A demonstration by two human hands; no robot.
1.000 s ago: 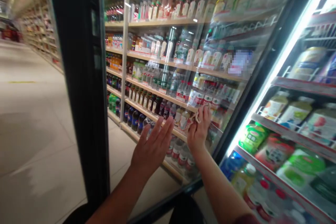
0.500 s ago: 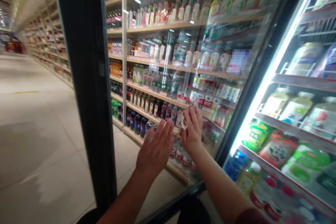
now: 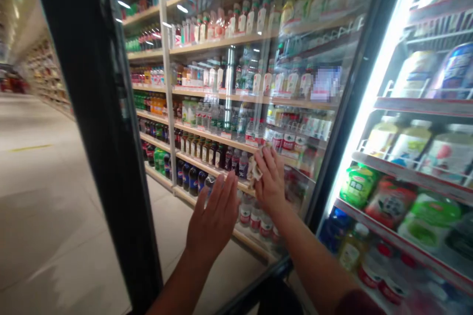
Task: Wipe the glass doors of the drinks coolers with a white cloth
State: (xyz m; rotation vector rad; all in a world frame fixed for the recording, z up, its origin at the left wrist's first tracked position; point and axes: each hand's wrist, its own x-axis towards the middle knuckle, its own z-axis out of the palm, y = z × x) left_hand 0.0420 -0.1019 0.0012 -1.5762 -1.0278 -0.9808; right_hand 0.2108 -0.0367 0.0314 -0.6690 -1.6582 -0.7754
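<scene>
A glass door point(image 3: 229, 268) with a black frame stands swung out in front of me, and shelves of bottles show through its pane. My right hand point(image 3: 272, 182) presses a crumpled pale cloth point(image 3: 254, 171) against the glass, with its fingers over the cloth's right side. To its left, my left hand point(image 3: 212, 219) is raised with the fingers straight and no object in it. Its palm faces the pane; whether it touches the glass I cannot tell.
On the right is a lit cooler with bottles and a green pouch point(image 3: 357, 186) on its racks. The thick black door frame point(image 3: 92, 123) runs down the left. Beyond it lies a pale tiled floor point(image 3: 40, 197) beside long store shelves.
More of the cloth shows beside my right hand's fingers. My left hand appears slightly lower and further left. The view has shifted a little, moving the door frame leftward.
</scene>
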